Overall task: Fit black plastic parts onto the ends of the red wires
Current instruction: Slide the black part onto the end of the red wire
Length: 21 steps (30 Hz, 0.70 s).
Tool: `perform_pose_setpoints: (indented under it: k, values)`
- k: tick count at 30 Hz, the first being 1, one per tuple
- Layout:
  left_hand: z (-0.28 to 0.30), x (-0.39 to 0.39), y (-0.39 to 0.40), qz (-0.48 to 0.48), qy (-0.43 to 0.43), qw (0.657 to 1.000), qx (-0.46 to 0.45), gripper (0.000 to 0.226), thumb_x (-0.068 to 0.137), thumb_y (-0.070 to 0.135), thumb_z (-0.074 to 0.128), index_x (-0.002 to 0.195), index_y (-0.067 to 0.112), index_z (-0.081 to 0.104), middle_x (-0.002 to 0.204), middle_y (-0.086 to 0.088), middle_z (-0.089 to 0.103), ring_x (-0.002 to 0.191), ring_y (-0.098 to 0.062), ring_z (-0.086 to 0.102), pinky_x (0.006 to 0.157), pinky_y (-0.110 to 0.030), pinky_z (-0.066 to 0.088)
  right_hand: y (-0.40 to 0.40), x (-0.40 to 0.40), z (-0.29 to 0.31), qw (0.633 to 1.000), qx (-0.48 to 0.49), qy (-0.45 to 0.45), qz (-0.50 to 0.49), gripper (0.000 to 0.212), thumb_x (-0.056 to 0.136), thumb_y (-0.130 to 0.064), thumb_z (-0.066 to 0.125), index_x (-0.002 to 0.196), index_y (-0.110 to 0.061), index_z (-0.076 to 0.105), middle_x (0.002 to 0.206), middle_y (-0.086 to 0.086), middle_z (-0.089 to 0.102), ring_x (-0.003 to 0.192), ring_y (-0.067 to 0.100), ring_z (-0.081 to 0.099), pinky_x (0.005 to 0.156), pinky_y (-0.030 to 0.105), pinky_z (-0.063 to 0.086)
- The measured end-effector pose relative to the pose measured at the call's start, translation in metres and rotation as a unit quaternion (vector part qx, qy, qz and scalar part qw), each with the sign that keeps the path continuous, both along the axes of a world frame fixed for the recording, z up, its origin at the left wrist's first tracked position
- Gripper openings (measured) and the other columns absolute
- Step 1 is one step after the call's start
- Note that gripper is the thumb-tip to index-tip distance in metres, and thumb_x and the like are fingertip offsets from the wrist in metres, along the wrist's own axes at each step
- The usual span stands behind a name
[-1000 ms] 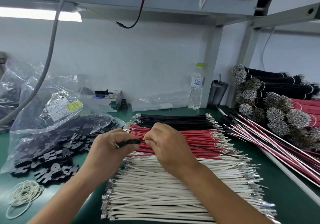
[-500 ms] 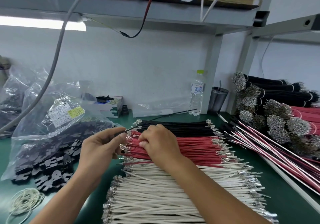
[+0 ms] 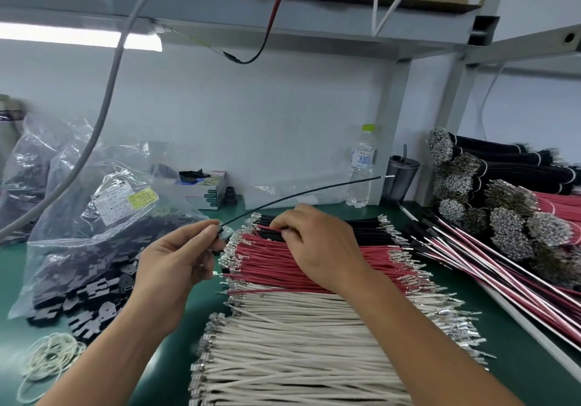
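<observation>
The left hand [image 3: 176,261] pinches a black wire [image 3: 301,193] by its near end, perhaps with a black plastic part there. The right hand [image 3: 317,242] pinches one red wire [image 3: 267,228] above the red wires [image 3: 314,264] stacked on the table [image 3: 518,374].

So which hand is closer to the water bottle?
Right. The right hand picks at the red wires, a little below-left of the water bottle. The left hand, holding a black wire, sits farther left.

water bottle [image 3: 363,166] beside dark tumbler [image 3: 402,179] at wall; rubber bands [image 3: 47,361] front left.
</observation>
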State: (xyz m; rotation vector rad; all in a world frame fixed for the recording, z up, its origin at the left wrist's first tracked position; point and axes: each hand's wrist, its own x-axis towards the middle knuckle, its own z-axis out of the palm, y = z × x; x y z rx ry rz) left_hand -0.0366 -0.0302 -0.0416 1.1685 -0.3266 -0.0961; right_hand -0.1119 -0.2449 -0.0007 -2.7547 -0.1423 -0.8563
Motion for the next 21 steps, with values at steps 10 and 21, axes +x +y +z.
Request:
perform_pose_setpoints:
  k: [10,21]
  values:
    - [-0.001,0.0,-0.002,-0.016,-0.001,1.0,-0.005,0.035,0.073,0.029,0.081,0.103,0.013,0.082,0.08,-0.01,0.074,0.055,-0.014,0.055,0.05,-0.023,0.049,0.012,0.02,0.002,0.997,-0.067,-0.002,-0.029,0.007,0.093,-0.021,0.068,0.096,-0.024,0.073,0.096,-0.01,0.066,0.084,0.012,0.065,0.068,0.028,0.049]
    - [0.002,-0.001,0.0,-0.032,0.012,0.999,-0.029,0.032,0.077,0.026,0.078,0.105,0.011,0.081,0.08,-0.01,0.073,0.054,-0.013,0.055,0.05,-0.022,0.05,0.01,0.038,-0.017,0.995,-0.072,0.059,-0.03,0.026,0.098,-0.014,0.059,0.115,-0.028,0.072,0.101,-0.007,0.064,0.094,0.016,0.061,0.071,0.03,0.046]
